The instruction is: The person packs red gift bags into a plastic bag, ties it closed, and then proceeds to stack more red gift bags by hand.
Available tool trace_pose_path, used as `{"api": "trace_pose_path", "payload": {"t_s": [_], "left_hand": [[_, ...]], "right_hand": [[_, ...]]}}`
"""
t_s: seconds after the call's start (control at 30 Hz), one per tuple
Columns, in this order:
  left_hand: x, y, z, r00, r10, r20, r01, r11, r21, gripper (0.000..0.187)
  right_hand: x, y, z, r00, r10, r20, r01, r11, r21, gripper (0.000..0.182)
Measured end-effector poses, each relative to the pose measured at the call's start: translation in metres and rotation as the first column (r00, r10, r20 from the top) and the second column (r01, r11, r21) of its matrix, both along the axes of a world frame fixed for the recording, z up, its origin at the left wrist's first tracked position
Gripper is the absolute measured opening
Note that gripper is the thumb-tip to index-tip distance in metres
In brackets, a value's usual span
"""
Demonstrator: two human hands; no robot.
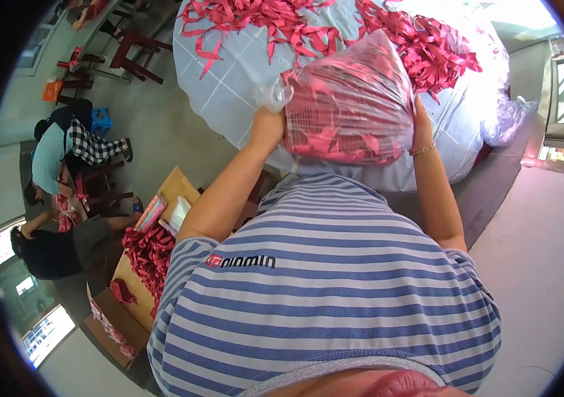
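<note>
Head view: both hands grip a clear plastic bag (351, 106) full of red ribbon pieces, held up in front of chest. Left hand (268, 129) clenches the bag's gathered neck; right hand (420, 126) grasps its far side, bracelet on wrist. Bag sits over a big white sack (229, 79) w/ loose red ribbons (427, 46) on top. Two people sit at left near a cardboard box (133, 298) w/ more ribbons.

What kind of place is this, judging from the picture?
Probably a small workshop for hand work: a big sack heaped with red ribbon pieces, cardboard boxes of them, and co-workers sitting at low stools.
</note>
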State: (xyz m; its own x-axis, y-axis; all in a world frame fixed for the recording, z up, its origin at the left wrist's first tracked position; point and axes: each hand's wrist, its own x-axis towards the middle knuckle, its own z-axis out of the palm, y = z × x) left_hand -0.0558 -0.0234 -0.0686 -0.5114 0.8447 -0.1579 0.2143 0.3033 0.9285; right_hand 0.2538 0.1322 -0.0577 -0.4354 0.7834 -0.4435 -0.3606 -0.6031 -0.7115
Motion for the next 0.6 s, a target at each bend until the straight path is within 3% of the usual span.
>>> {"api": "trace_pose_path", "payload": {"t_s": [0.03,0.1,0.2,0.23,0.27,0.3,0.33,0.37,0.43,0.47,0.5,0.53,0.6], "left_hand": [[0.003,0.002,0.008,0.998,-0.022,-0.056,0.026,0.997,0.074,0.044],[0.002,0.014,0.014,0.988,-0.102,0.116,0.079,0.979,0.188,0.046],[-0.001,0.027,0.011,0.899,-0.244,0.364,0.115,0.933,0.342,0.06],[-0.003,0.031,-0.001,0.902,-0.283,0.327,0.148,0.912,0.382,0.063],[-0.006,0.035,-0.013,0.902,-0.321,0.29,0.181,0.889,0.421,0.066],[-0.012,0.041,-0.049,0.931,-0.34,0.133,0.251,0.861,0.441,0.065],[-0.019,0.043,-0.071,0.938,-0.337,0.078,0.272,0.858,0.435,0.063],[-0.026,0.046,-0.093,0.943,-0.332,0.022,0.291,0.855,0.429,0.062],[-0.03,0.052,-0.107,0.951,-0.284,0.124,0.215,0.892,0.397,0.06],[-0.029,0.049,-0.108,0.932,-0.285,0.223,0.189,0.909,0.371,0.059],[-0.03,0.047,-0.093,0.904,-0.285,0.32,0.169,0.924,0.343,0.058],[-0.031,0.049,-0.09,0.891,-0.299,0.341,0.173,0.92,0.353,0.058],[-0.033,0.053,-0.091,0.889,-0.335,0.312,0.196,0.894,0.402,0.056]], "right_hand": [[0.006,-0.002,0.006,0.999,-0.021,-0.049,0.021,1.0,-0.006,0.06],[0.023,0.002,0.013,0.99,-0.056,-0.13,0.052,0.998,-0.034,0.065],[0.035,-0.001,0.029,0.859,0.099,-0.503,-0.011,0.985,0.174,0.065],[0.036,0.004,0.026,0.761,0.246,-0.6,-0.071,0.952,0.299,0.055],[0.032,0.003,0.018,0.905,0.195,-0.377,-0.054,0.934,0.354,0.054],[0.022,0.0,0.012,0.985,0.115,-0.131,-0.052,0.911,0.409,0.053],[0.011,0.0,0.002,0.993,0.014,0.119,-0.067,0.885,0.46,0.053],[0.039,0.018,-0.092,0.99,-0.039,0.138,-0.036,0.864,0.502,0.047],[0.037,0.023,-0.082,0.916,-0.07,0.395,-0.237,0.701,0.673,0.04],[0.042,0.032,-0.065,0.744,-0.161,0.649,-0.526,0.457,0.717,0.04],[0.046,0.04,-0.046,0.547,-0.373,0.75,-0.745,0.192,0.639,0.039],[0.027,0.032,-0.002,0.67,-0.211,0.712,-0.559,0.488,0.671,0.041],[0.026,0.055,0.011,0.876,-0.178,0.449,-0.246,0.636,0.732,0.053]]}}
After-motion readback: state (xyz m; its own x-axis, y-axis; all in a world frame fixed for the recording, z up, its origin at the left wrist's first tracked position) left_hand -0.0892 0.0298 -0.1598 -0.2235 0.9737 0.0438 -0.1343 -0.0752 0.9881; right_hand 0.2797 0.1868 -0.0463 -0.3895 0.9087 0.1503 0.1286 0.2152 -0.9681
